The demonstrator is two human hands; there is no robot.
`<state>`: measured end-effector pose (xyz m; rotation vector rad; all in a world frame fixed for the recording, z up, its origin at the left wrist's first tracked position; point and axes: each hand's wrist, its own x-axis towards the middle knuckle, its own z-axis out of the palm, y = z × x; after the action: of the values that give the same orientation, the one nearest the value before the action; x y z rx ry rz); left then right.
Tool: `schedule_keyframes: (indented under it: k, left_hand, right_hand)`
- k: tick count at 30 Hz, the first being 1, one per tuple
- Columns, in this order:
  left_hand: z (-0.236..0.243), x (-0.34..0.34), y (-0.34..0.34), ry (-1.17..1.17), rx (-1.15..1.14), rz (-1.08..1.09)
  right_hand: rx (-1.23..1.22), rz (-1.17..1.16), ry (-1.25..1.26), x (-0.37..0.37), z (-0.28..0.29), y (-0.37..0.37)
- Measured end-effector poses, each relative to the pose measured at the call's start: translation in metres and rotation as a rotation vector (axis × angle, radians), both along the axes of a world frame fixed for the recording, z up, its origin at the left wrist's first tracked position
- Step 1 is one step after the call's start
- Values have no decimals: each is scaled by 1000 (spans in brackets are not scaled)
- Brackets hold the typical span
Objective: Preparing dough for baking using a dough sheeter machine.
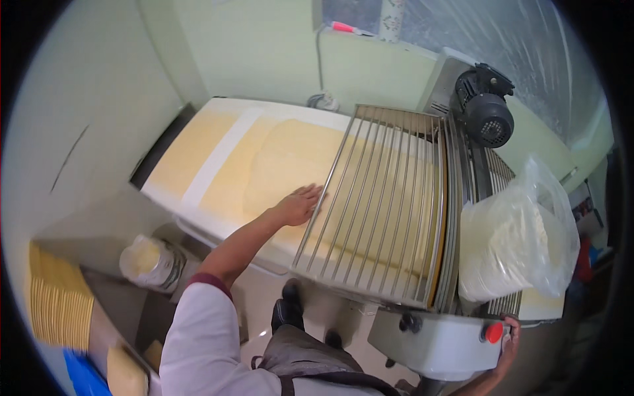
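My left hand (300, 205) lies flat, fingers stretched out, on a wide sheet of pale dough (290, 162). The dough rests on the flour-dusted white belt (218, 155) of a dough sheeter and runs in under its metal bar guard (370, 204). My fingertips are at the guard's left edge. At the machine's near right corner, my right hand (508, 346) curls around the side of the grey control box (436, 350), beside a red button (493, 332). Part of its fingers is hidden by the box.
A clear plastic bag of pale powder (505, 247) stands on the machine's right side, below a black motor (485, 112). At the left are a white bucket (152, 264) and a stack of yellowish sheets (61, 297). A pink-handled tool (350, 28) lies on the back ledge.
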<state>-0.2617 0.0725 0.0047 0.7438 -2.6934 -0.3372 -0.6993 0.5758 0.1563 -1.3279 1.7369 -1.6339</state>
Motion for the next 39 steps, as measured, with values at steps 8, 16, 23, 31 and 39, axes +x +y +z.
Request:
schedule_keyframes:
  k: [8, 16, 23, 31, 39]
  left_hand:
    - [-20, -62, -268, -92, -144, 191]
    - [-48, -127, -234, 975, 1185, 199]
    - [-42, -194, -227, 1191, 2047, 32]
    - [-9, -105, -153, 1265, 1325, 362]
    - [72, -40, 113, 1407, 820, 505]
  right_hand:
    - [423, -378, 243, -3, 13, 33]
    - [326, -493, -9, -2, 10, 61]
    - [321, -607, -93, -10, 2, 69]
    - [369, -493, 41, 36, 41, -6]
    - [90, -163, -268, 8, 12, 0]
